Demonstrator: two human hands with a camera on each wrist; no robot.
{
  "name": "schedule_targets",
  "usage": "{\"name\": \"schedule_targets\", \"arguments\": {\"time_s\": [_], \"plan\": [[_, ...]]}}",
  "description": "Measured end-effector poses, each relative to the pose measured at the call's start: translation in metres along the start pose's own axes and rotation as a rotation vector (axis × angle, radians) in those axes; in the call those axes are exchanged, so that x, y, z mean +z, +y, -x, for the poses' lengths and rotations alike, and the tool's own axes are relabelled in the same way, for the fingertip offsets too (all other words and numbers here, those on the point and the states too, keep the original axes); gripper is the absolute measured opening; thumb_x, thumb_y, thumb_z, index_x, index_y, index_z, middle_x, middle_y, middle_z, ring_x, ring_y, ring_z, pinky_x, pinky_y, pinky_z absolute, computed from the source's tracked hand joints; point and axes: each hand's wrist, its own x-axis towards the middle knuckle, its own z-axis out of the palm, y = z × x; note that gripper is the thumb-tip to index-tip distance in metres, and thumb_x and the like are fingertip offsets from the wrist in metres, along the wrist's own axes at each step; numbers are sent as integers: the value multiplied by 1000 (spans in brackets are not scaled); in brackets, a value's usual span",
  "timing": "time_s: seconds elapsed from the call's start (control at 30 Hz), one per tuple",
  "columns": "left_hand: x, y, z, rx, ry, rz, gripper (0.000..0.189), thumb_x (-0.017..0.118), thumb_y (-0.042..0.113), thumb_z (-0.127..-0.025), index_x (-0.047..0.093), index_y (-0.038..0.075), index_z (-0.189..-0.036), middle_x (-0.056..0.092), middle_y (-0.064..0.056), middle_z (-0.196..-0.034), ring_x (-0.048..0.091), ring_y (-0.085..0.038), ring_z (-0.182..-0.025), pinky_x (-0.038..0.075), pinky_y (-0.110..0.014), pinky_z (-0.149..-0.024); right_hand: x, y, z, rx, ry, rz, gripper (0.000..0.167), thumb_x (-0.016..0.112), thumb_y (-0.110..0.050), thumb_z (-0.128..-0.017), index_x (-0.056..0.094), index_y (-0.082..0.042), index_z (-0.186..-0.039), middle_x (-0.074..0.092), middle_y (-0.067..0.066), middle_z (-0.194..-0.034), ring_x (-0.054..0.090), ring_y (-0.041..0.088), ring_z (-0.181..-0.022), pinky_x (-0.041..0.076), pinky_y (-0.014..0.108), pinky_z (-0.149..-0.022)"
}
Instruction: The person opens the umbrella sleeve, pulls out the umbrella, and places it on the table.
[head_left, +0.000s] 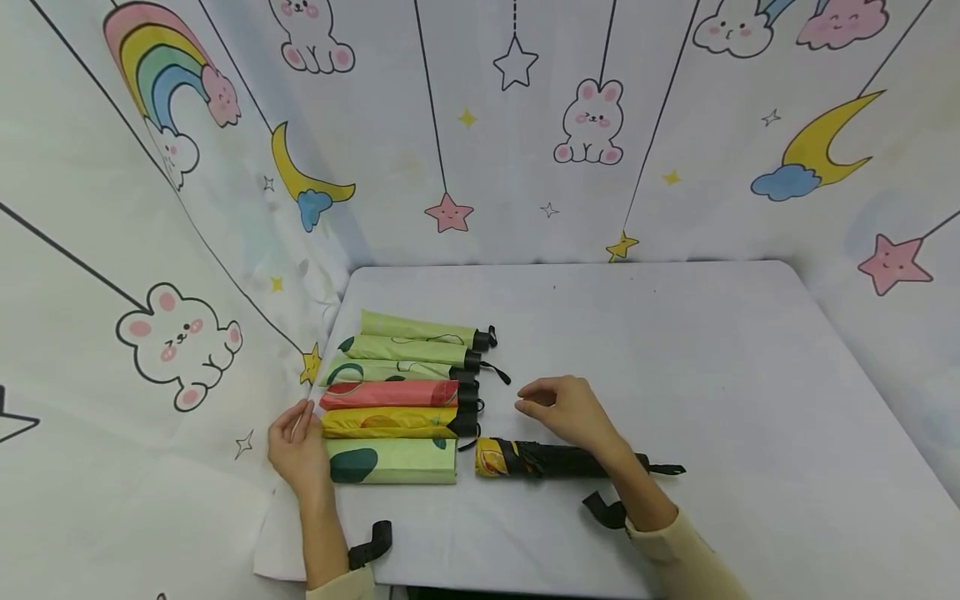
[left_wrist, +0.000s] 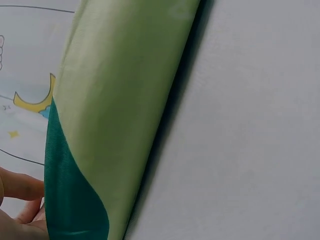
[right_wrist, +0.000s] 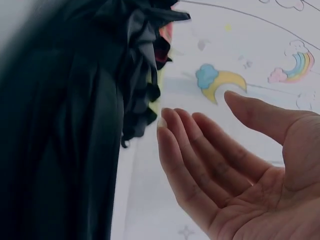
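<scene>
Folded umbrellas lie in a row at the left of the table. From the back come several light green ones, including a plain-looking one (head_left: 420, 327), then a red umbrella (head_left: 397, 394) and a yellow umbrella (head_left: 390, 422). In front lies a light green bundle (head_left: 408, 461) with dark green patches, large in the left wrist view. My left hand (head_left: 298, 450) has its fingertips at the left ends of the red and yellow umbrellas. Over a black umbrella (head_left: 540, 459) with a yellow pattern, my right hand (head_left: 573, 412) hovers, fingers loosely bent and holding nothing.
A white cloth covers the table (head_left: 675, 358). Behind and beside it hang white curtains (head_left: 510, 167) printed with bunnies, stars and moons. Black wrist straps (head_left: 371, 546) show at both forearms.
</scene>
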Motion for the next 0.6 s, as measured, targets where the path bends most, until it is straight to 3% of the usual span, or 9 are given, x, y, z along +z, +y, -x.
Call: {"name": "schedule_targets", "arguments": {"time_s": [0.23,0.6], "plan": [[0,-5,-1,-39,14,4,36,63,-6,-100,56,-3,-136,61,-18,-139,64,-23,-129,52,-25,-105,20,-9,-13,-22,-51,-19,22,80,-27,-95,81,-12,-109,77,-8,-94,70,9,-84,60,36,-76],[-1,-8,-3,-40,-5,15,36,64,-4,-100,56,-3,-135,62,-20,-137,65,-24,-128,52,-22,-102,46,-9,-32,-61,-155,-5,19,78,-27,-95,81,-11,-106,77,-5,-92,69,10,-82,60,33,-72]]}}
